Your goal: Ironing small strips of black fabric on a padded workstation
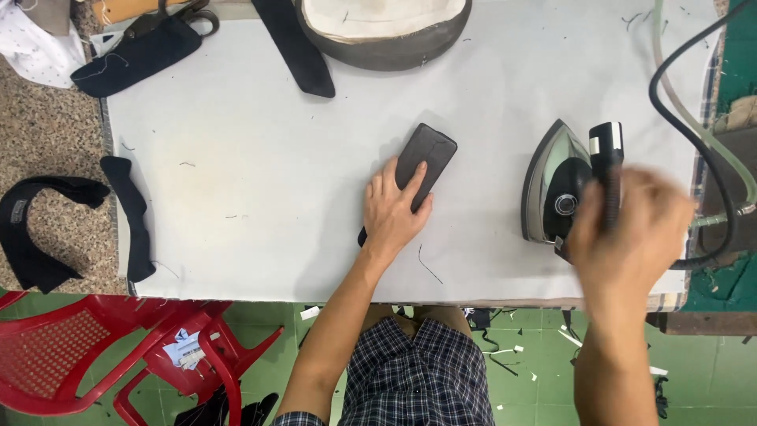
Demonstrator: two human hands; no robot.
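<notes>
My left hand (392, 211) lies flat on a small dark fabric piece (426, 156) with rounded corners, pressing it onto the pale padded table (260, 181). My right hand (631, 237) is blurred with motion, its fingers spread just over the black handle of a steam iron (556, 189). The iron lies on the table at the right with its shiny metal body showing. Whether that hand grips the handle is unclear.
A black cord (670, 126) and a pale hose (694, 118) run from the iron to the right edge. Dark fabric strips (296, 47) and a padded oval form (386, 35) sit at the back. More dark pieces (130, 217) hang off the left edge. Red plastic chairs (102, 347) stand below.
</notes>
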